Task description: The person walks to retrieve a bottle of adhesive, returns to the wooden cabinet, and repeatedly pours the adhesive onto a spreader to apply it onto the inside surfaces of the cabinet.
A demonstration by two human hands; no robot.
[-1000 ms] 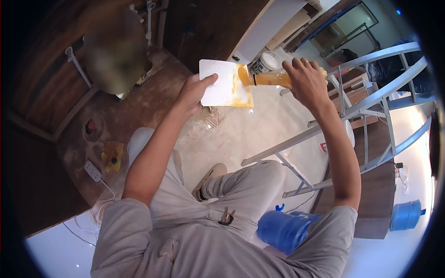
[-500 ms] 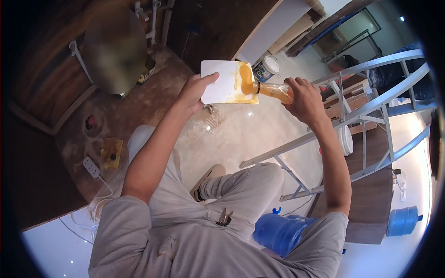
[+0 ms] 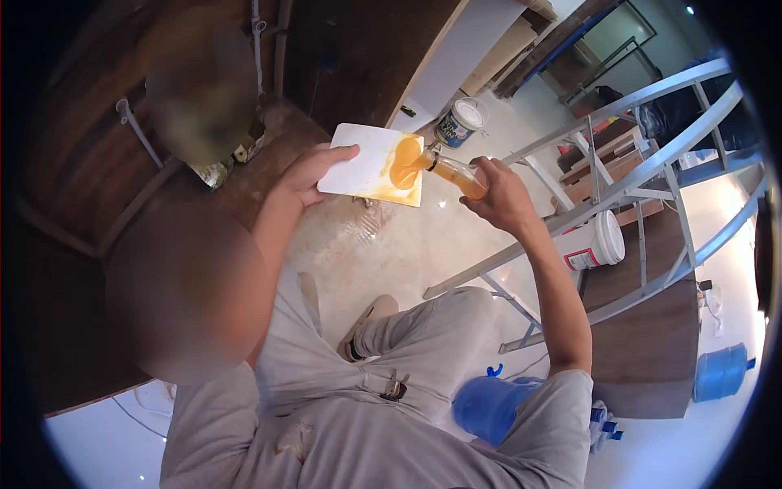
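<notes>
My left hand [image 3: 308,175] grips a flat white board [image 3: 358,159] by its left edge, thumb on top. Thick orange-yellow liquid [image 3: 404,163] lies in a puddle on the board's right part, with yellow smears along that edge. Wrapped round the lower end of a clear bottle [image 3: 456,174] is my right hand [image 3: 503,197]. The bottle is tilted, its narrow neck at the puddle's right side, and orange liquid shows inside. Whether the neck touches the board I cannot tell. Both hands are held above the pale floor, in front of my bent legs.
An aluminium stepladder [image 3: 538,238] stands to the right, with a white bucket [image 3: 599,242] beside it. A dark-blue labelled bucket [image 3: 460,124] is beyond the board. Blue water jugs [image 3: 489,406] are at lower right. Brown wooden panels [image 3: 358,61] rise at the back left.
Board and bottle have shifted left and slightly down in view, both still held. The orange puddle looks a little broader. The camera view has turned somewhat.
</notes>
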